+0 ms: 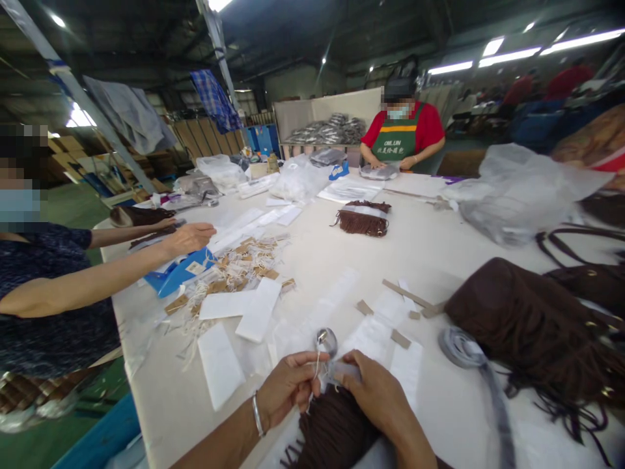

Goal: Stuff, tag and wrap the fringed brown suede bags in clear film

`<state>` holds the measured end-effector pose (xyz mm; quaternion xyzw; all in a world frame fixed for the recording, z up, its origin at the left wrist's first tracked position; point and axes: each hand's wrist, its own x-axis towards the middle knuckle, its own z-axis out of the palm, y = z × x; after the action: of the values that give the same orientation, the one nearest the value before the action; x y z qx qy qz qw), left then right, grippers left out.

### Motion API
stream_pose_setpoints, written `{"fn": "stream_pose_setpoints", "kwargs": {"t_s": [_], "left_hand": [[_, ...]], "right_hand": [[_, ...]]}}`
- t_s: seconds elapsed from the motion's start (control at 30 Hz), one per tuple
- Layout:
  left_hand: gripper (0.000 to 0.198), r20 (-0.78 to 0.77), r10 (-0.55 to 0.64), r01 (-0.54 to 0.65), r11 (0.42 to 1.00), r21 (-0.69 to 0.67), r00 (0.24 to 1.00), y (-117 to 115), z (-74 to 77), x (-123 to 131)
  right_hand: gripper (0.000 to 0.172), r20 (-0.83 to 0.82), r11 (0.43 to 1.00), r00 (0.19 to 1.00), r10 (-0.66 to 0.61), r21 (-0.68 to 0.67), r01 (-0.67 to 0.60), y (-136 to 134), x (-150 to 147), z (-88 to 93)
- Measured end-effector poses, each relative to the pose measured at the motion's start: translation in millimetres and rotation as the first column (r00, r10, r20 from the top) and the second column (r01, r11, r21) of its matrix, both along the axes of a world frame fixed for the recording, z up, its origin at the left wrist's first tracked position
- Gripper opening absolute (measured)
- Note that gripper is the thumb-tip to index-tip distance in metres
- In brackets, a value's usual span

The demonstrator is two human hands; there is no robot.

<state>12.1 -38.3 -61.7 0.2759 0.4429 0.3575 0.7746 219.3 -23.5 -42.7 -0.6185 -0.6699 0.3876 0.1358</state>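
Note:
Low in the middle of the view is a dark brown fringed bag (329, 426), partly covered by my hands. My left hand (289, 385), with a bracelet at the wrist, pinches a thin white string (318, 359). A round silvery metal piece (327, 341) shows just beyond the fingertips. My right hand (375, 394) is closed on the bag's top edge, where there is some pale, translucent wrapping (342, 370); its fingers are partly hidden. Both hands nearly meet above the fringe.
Left are white foam pads (221, 365) and a heap of brown tags with strings (239, 267). Brown fringed bags (517, 319) and a rolled grey strip (461, 348) lie right. A small fringed piece (364, 219) sits farther back. Co-workers work at the left and far sides.

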Motion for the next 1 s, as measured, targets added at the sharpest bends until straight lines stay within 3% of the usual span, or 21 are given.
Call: {"fn": "stream_pose_setpoints", "kwargs": {"t_s": [0.17, 0.43, 0.53, 0.7, 1.0], "left_hand": [[0.046, -0.005, 0.097, -0.096, 0.995, 0.030, 0.995, -2, -2.4, 6], [0.050, 0.000, 0.145, -0.145, 0.989, 0.031, 0.989, -4, 0.0, 12], [0.054, -0.027, 0.135, -0.134, 0.990, 0.040, 0.991, -2, 2.4, 18], [0.055, -0.055, 0.142, -0.139, 0.989, 0.053, 0.988, 2, 4.8, 22], [0.058, -0.146, 0.144, -0.121, 0.980, 0.156, 0.979, 5, -3.8, 23]], "right_hand": [[0.015, -0.132, 1.000, 0.991, 0.006, 0.008, -0.005, 3, 5, 4.2], [0.020, -0.271, 0.961, 0.935, -0.228, 0.093, 0.261, 8, 4, 10.0], [0.023, -0.322, 0.945, 0.911, -0.256, 0.115, 0.307, 9, 2, 8.4], [0.024, -0.052, 0.918, 0.944, -0.325, 0.222, 0.329, 8, 12, -2.8], [0.040, 0.208, 0.970, 0.970, -0.127, 0.228, 0.078, 2, 3, -14.1]]}}
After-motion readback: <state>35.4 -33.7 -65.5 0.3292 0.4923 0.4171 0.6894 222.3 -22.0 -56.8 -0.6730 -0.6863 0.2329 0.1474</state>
